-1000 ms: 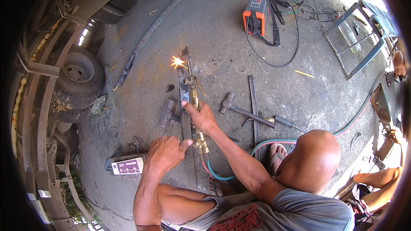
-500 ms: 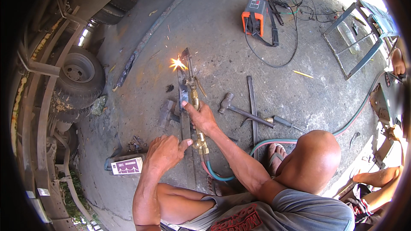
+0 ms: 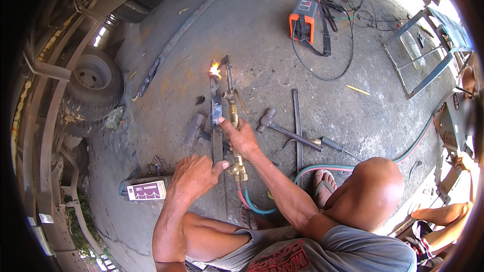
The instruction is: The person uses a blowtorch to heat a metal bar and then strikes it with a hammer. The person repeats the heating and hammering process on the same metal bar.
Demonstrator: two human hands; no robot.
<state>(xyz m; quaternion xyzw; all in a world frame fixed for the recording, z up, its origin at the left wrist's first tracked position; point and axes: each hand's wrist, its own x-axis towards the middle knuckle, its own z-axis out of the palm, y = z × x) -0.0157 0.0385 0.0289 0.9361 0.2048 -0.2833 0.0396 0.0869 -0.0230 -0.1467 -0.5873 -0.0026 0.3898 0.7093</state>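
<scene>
My right hand (image 3: 242, 138) is wrapped round a brass cutting torch (image 3: 233, 112), its thumb reaching over against a flat metal bar (image 3: 216, 103). The torch's bent tip is close to the bar's far end, where a bright orange flame (image 3: 215, 69) glows. Nearer me, my left hand (image 3: 195, 177) is closed beside the bar, with its thumb stretched across toward the torch's valve end. Whatever its curled fingers hold, if anything, is hidden. Red and green hoses (image 3: 247, 199) run from the torch's rear end.
A hammer (image 3: 287, 128) and a long metal strip (image 3: 297, 121) lie to the right, with another hammer (image 3: 194, 131) left of the bar. A purple-and-white box (image 3: 146, 191) sits near my left arm. An orange-grey welding machine (image 3: 305, 17) stands farther off. Another person's leg (image 3: 443, 216) shows at right.
The star-shaped burst of sparks has shrunk to a small flame at the bar's end. The torch tip has shifted slightly right; both hands stay nearly in place.
</scene>
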